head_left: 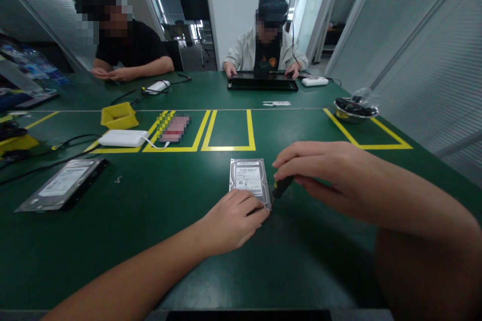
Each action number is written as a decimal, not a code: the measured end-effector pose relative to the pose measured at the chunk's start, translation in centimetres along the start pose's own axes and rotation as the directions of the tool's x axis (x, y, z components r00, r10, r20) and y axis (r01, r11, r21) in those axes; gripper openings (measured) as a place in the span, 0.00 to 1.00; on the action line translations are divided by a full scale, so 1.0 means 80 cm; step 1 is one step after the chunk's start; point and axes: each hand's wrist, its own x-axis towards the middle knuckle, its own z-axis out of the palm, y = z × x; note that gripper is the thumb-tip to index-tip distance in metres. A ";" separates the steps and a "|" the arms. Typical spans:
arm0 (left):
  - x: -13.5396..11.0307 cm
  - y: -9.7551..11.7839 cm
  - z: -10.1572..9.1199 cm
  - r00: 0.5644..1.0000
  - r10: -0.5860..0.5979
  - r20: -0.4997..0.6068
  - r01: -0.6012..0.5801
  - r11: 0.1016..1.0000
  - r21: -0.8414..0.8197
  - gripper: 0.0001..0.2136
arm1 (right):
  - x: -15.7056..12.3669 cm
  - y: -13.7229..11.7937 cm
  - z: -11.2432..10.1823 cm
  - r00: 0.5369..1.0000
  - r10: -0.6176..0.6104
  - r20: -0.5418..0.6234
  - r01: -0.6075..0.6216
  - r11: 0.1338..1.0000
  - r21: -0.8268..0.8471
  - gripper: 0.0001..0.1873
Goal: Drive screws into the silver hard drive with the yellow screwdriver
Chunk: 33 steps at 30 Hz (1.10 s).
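A silver hard drive (pixel 249 175) with a white label lies flat on the green table in front of me. My left hand (pixel 235 218) covers its near end, fingers curled against the near right corner. A short black-and-yellow screwdriver (pixel 281 186) is gripped in my right hand (pixel 320 173), fingers closed around its handle. It leans, with its thin tip at or right beside the drive's near right corner; exact contact is too small to tell. Farther left on the table lies a larger hard drive (pixel 66 184), apart from both hands.
Left of centre are a yellow bin (pixel 119 116), a white power bank (pixel 122 138) with cables and a pink phone (pixel 175 129). A metal bowl (pixel 356 110) stands at right. Tiny bits (pixel 118 179) lie at left. Two people sit opposite, one holding a black tray (pixel 262 82).
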 end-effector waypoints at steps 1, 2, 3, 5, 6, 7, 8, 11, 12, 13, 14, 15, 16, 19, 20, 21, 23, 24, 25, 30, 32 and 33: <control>0.000 0.000 0.000 1.000 -0.001 0.001 0.001 1.000 -0.001 0.14 | 0.000 0.000 -0.001 1.000 -0.003 0.004 0.003 1.000 0.005 0.16; 0.000 0.000 0.000 1.000 -0.002 0.002 0.002 1.000 -0.003 0.14 | 0.000 -0.001 -0.002 1.000 -0.002 0.010 0.002 1.000 0.009 0.16; -0.001 0.000 0.001 1.000 -0.005 0.003 0.005 1.000 -0.004 0.14 | 0.000 -0.002 -0.002 1.000 0.002 0.013 -0.003 1.000 0.010 0.14; -0.001 0.000 0.001 1.000 -0.010 0.005 0.010 1.000 -0.006 0.14 | 0.001 -0.003 -0.002 1.000 0.022 0.011 -0.022 1.000 0.005 0.10; 0.000 0.000 0.001 1.000 -0.011 0.005 0.011 1.000 -0.007 0.14 | 0.002 -0.004 0.000 0.999 0.033 0.007 -0.033 0.999 0.000 0.09; 0.000 0.000 0.001 1.000 -0.011 0.005 0.011 1.000 -0.005 0.14 | 0.003 -0.005 0.001 0.999 0.039 0.000 -0.039 0.999 -0.003 0.08; 0.000 0.001 0.001 1.000 -0.011 0.004 0.011 1.000 -0.003 0.14 | 0.004 -0.006 0.003 0.999 0.040 -0.007 -0.040 0.999 -0.004 0.08; 0.001 0.001 0.000 1.000 -0.008 0.008 0.008 1.000 0.008 0.14 | 0.006 -0.006 0.006 0.999 0.018 -0.033 -0.018 1.000 0.004 0.10; 0.001 0.001 0.000 1.000 -0.008 0.009 0.007 1.000 0.011 0.14 | 0.005 -0.005 0.007 0.999 0.009 -0.044 -0.009 1.000 0.005 0.10; 0.001 0.001 0.000 1.000 -0.007 0.010 0.006 1.000 0.012 0.14 | 0.004 -0.004 0.007 0.999 0.005 -0.053 -0.005 1.000 0.003 0.10; 0.001 0.001 0.000 1.000 -0.005 0.011 0.005 1.000 0.011 0.13 | 0.003 -0.002 0.007 0.998 0.005 -0.063 -0.005 1.000 -0.002 0.11; 0.000 0.001 0.000 1.000 -0.004 0.011 0.004 1.000 0.010 0.13 | 0.002 0.000 0.007 0.998 0.009 -0.068 -0.010 1.000 -0.010 0.12; 0.000 0.001 0.001 1.000 -0.003 0.010 0.003 1.000 0.010 0.13 | 0.001 0.001 0.007 0.997 0.015 -0.069 -0.016 1.000 -0.015 0.13; -0.001 0.000 0.002 1.000 -0.004 0.012 0.004 1.000 0.018 0.13 | -0.001 0.004 0.005 0.998 0.014 -0.065 -0.014 1.000 0.000 0.15; -0.002 0.000 0.002 1.000 -0.004 0.012 0.003 1.000 0.020 0.13 | -0.001 0.004 0.005 0.998 0.006 -0.062 -0.006 1.000 0.007 0.15; -0.002 0.000 0.002 1.000 -0.003 0.013 0.003 1.000 0.023 0.14 | -0.001 0.004 0.004 0.998 -0.001 -0.059 0.001 1.000 0.012 0.15; -0.002 0.000 0.003 1.000 -0.001 0.014 0.001 1.000 0.022 0.14 | 0.000 0.004 0.003 0.998 0.000 -0.056 0.001 1.000 0.008 0.15; -0.002 0.000 0.003 1.000 0.000 0.014 0.000 1.000 0.021 0.14 | 0.001 0.004 0.003 0.998 0.007 -0.057 -0.007 1.000 0.004 0.14; -0.002 0.000 0.003 1.000 0.000 0.012 -0.001 1.000 0.020 0.14 | 0.002 0.004 0.003 0.998 0.015 -0.062 -0.015 1.000 0.004 0.13; -0.002 -0.001 0.005 1.000 0.004 0.008 -0.004 1.000 0.010 0.13 | 0.006 0.008 0.007 0.995 0.039 -0.093 -0.039 0.999 -0.006 0.03; -0.002 -0.002 0.005 1.000 0.001 0.009 -0.001 1.000 0.009 0.14 | 0.007 0.009 0.009 0.991 0.056 -0.118 -0.059 0.998 -0.022 0.04; -0.002 -0.002 0.005 1.000 -0.002 0.010 0.001 1.000 0.010 0.14 | 0.007 0.009 0.009 0.990 0.063 -0.128 -0.066 0.997 -0.025 0.05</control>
